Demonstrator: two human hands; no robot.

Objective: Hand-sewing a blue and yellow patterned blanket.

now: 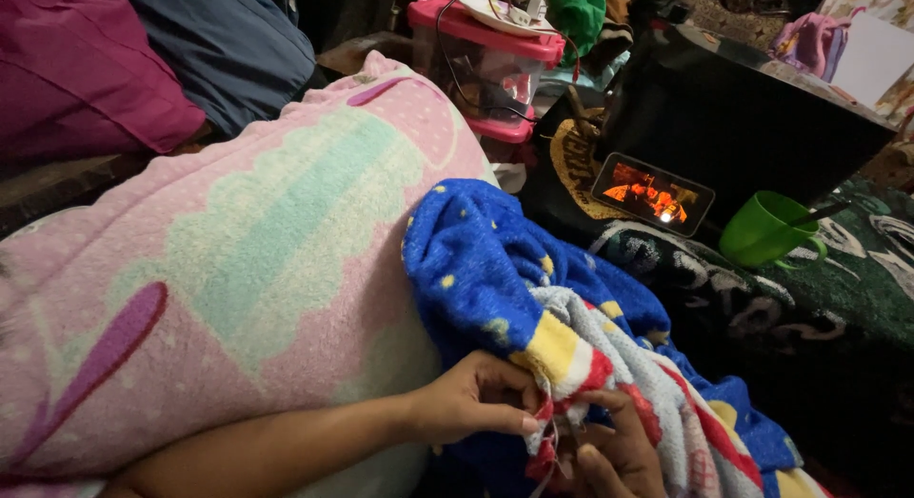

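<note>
Fleece blanket (495, 269), blue with yellow dots, lies bottom centre; the left hand (471, 398) pinches its striped hem and the right hand (619, 450) grips it alongside. Farther, a phone (653, 193) glows beside a green mug (766, 229); a pink-lidded clear box (486, 65) sits top centre.

Both hands (547, 427) pinch a blue, striped fleece blanket (533, 298).

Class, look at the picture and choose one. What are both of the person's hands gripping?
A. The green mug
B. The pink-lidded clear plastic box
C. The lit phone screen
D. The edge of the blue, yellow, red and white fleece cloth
D: the left hand and right hand both pinch the edge of the multicoloured fleece cloth, while the green mug stands apart, untouched.
</note>
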